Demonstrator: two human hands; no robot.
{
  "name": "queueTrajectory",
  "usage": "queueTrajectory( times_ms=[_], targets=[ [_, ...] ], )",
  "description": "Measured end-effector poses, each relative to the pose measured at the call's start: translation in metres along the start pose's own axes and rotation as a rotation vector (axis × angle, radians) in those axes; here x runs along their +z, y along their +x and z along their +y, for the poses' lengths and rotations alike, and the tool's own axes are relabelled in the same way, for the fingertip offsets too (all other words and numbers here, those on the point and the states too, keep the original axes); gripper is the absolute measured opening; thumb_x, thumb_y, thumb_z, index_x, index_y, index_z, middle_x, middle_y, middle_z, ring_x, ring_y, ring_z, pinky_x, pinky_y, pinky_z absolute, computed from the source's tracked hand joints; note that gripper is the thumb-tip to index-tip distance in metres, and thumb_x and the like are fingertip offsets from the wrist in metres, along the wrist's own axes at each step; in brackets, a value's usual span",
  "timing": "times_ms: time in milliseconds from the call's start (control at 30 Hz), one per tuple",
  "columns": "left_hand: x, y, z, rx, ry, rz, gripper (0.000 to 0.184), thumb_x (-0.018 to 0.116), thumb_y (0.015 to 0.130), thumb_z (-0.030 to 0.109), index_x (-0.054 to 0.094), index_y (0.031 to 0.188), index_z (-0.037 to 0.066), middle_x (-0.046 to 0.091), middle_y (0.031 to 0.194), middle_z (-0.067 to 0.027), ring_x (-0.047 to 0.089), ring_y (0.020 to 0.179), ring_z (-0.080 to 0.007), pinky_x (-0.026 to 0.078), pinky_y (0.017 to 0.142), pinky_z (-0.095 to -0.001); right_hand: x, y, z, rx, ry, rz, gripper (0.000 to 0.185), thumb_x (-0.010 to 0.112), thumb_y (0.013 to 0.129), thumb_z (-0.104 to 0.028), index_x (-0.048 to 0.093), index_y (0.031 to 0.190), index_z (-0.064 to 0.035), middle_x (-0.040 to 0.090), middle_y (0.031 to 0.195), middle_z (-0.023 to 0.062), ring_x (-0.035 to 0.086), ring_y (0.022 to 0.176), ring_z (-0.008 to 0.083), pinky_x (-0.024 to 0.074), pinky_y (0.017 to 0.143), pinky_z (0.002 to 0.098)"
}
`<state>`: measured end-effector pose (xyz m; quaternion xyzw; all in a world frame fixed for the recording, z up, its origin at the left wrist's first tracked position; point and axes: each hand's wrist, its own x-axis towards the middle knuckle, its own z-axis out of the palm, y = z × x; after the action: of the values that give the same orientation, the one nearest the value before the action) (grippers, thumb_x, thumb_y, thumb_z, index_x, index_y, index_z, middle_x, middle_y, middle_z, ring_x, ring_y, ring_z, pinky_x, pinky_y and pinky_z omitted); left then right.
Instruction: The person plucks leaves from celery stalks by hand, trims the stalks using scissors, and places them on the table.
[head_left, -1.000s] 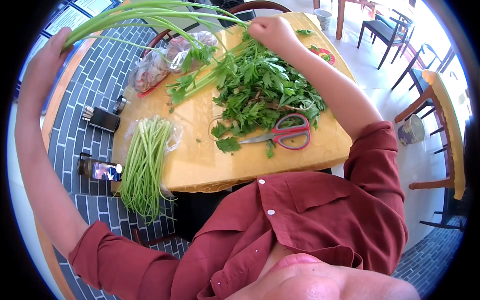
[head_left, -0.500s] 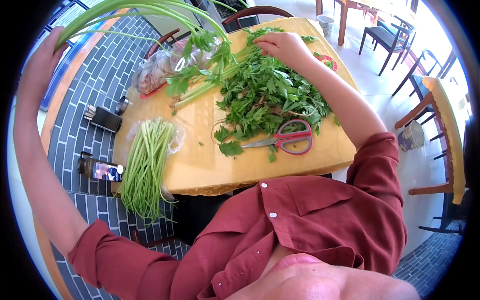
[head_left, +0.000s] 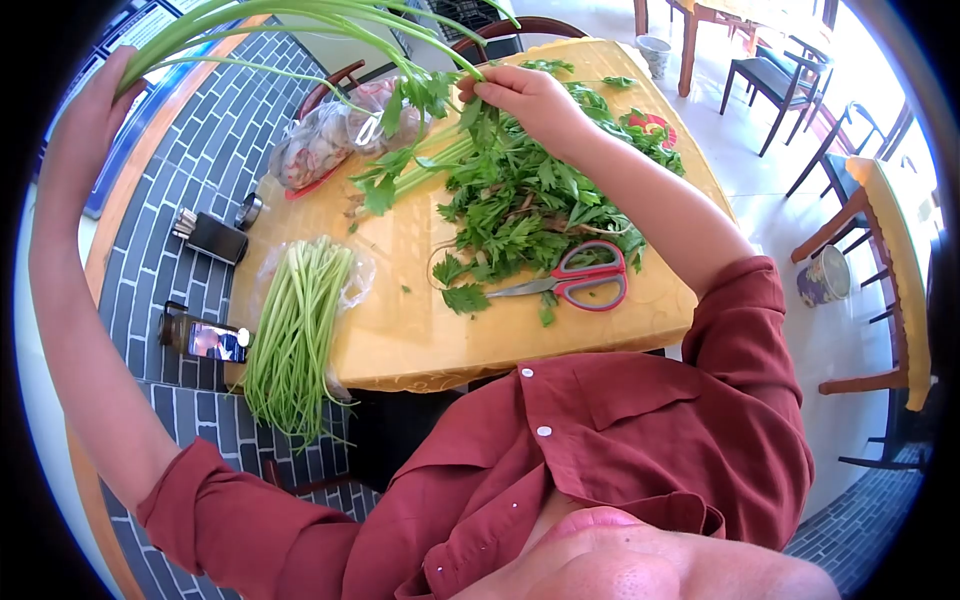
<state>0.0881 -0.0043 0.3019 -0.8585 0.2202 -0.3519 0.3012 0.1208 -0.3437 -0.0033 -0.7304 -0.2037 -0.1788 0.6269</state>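
Observation:
Raised at the upper left, my left hand (head_left: 95, 115) is closed round the lower ends of several long celery stalks (head_left: 240, 22), which arch rightward over the table. My right hand (head_left: 520, 100) pinches the leafy end of a celery stalk, with leaves hanging under its fingers. Below it lies a heap of celery leaves (head_left: 540, 180) with some uncut stalks. Scissors (head_left: 592, 278) with red-and-grey handles rest at the heap's near edge, blades pointing left. A bundle of bare celery stalks (head_left: 300, 330) lies on a clear plastic bag at the table's left edge.
The table (head_left: 430, 350) has a yellow cloth. Behind the stalks sits a plastic bag of shellfish-like lumps (head_left: 318, 152). A phone (head_left: 217, 342), a black holder (head_left: 215, 238) and a small metal cup (head_left: 248, 210) stand at the left. Chairs (head_left: 775, 85) are at the right.
My right hand has moved left and up from the leaf heap to the leafy ends of the held stalks. My left hand stays closed on the stalks, almost unmoved.

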Motion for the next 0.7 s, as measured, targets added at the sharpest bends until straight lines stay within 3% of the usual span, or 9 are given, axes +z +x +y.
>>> queueTrajectory(
  times_ms=[133, 233, 333, 367, 467, 500, 600, 700],
  targets=[
    [0.0, -0.003, 0.004, -0.039, 0.053, -0.021, 0.034, 0.046, 0.095, 0.024, 0.045, 0.127, 0.01, 0.058, 0.115, -0.0162, 0.058, 0.105, -0.0285, 0.046, 0.088, -0.0368, -0.006, -0.003, 0.001, -0.019, -0.148, 0.034, 0.026, 0.053, 0.091, -0.021, 0.064, 0.107, -0.0045, 0.067, 0.092, -0.0003, 0.058, 0.086, 0.0066, 0.0457, 0.08, 0.0245],
    [-0.005, -0.004, 0.014, -0.073, 0.05, -0.053, 0.034, 0.047, 0.095, 0.023, 0.045, 0.126, 0.01, 0.058, 0.115, -0.0172, 0.058, 0.105, -0.0281, 0.046, 0.087, -0.0372, -0.013, -0.003, -0.006, 0.022, -0.358, 0.058, 0.024, 0.054, 0.088, -0.021, 0.067, 0.102, -0.0063, 0.068, 0.086, 0.0025, 0.061, 0.078, 0.0118, 0.0481, 0.075, 0.0273],
    [0.011, 0.003, -0.003, 0.111, -0.066, 0.063, 0.031, 0.048, 0.095, 0.021, 0.046, 0.125, 0.013, 0.062, 0.104, -0.0136, 0.062, 0.093, -0.0261, 0.05, 0.08, -0.0357, -0.018, 0.003, 0.001, -0.151, -0.707, 0.108, 0.022, 0.056, 0.083, -0.021, 0.067, 0.093, -0.006, 0.067, 0.08, 0.0074, 0.063, 0.073, 0.0211, 0.0498, 0.071, 0.0324],
    [0.015, 0.002, -0.007, 0.112, -0.076, 0.035, 0.031, 0.048, 0.094, 0.019, 0.046, 0.124, 0.011, 0.061, 0.105, -0.0157, 0.061, 0.095, -0.0289, 0.048, 0.08, -0.0367, -0.019, 0.006, 0.01, -0.384, -0.852, 0.193, 0.017, 0.055, 0.079, -0.018, 0.065, 0.082, -0.0048, 0.065, 0.075, 0.0117, 0.061, 0.073, 0.0287, 0.0495, 0.07, 0.0376],
    [0.003, 0.004, 0.019, 0.126, -0.102, -0.04, 0.031, 0.048, 0.093, 0.017, 0.045, 0.121, 0.005, 0.059, 0.106, -0.0204, 0.058, 0.096, -0.0355, 0.046, 0.08, -0.0388, -0.026, 0.009, 0.013, -0.584, -1.089, 0.249, 0.02, 0.053, 0.077, -0.022, 0.059, 0.068, -0.0052, 0.061, 0.065, 0.0111, 0.06, 0.065, 0.0299, 0.048, 0.067, 0.041],
    [-0.001, 0.003, 0.03, 0.132, -0.107, -0.058, 0.03, 0.048, 0.093, 0.016, 0.045, 0.121, 0.005, 0.06, 0.104, -0.0208, 0.058, 0.095, -0.0364, 0.045, 0.08, -0.0389, -0.025, 0.01, 0.011, -0.476, -1.103, 0.242, 0.02, 0.053, 0.077, -0.022, 0.058, 0.066, -0.0057, 0.061, 0.065, 0.0106, 0.06, 0.066, 0.0287, 0.0472, 0.068, 0.042],
    [0.002, 0.003, 0.035, 0.117, -0.148, -0.071, 0.03, 0.049, 0.093, 0.016, 0.044, 0.12, 0.005, 0.06, 0.101, -0.0216, 0.058, 0.094, -0.0371, 0.045, 0.078, -0.039, -0.029, 0.012, 0.001, -0.203, -1.093, 0.179, 0.016, 0.056, 0.079, -0.02, 0.062, 0.083, -0.0055, 0.062, 0.07, 0.0106, 0.059, 0.069, 0.0284, 0.0474, 0.07, 0.0395],
    [0.028, 0.008, 0.006, 0.0, -0.356, -0.045, 0.03, 0.049, 0.092, 0.016, 0.044, 0.119, 0.005, 0.06, 0.1, -0.022, 0.058, 0.092, -0.0372, 0.045, 0.077, -0.0393, -0.034, 0.01, 0.009, -0.182, -0.573, 0.18, 0.022, 0.058, 0.082, -0.023, 0.061, 0.095, -0.0058, 0.063, 0.075, 0.008, 0.06, 0.072, 0.0215, 0.0468, 0.071, 0.0347]
  ],
)
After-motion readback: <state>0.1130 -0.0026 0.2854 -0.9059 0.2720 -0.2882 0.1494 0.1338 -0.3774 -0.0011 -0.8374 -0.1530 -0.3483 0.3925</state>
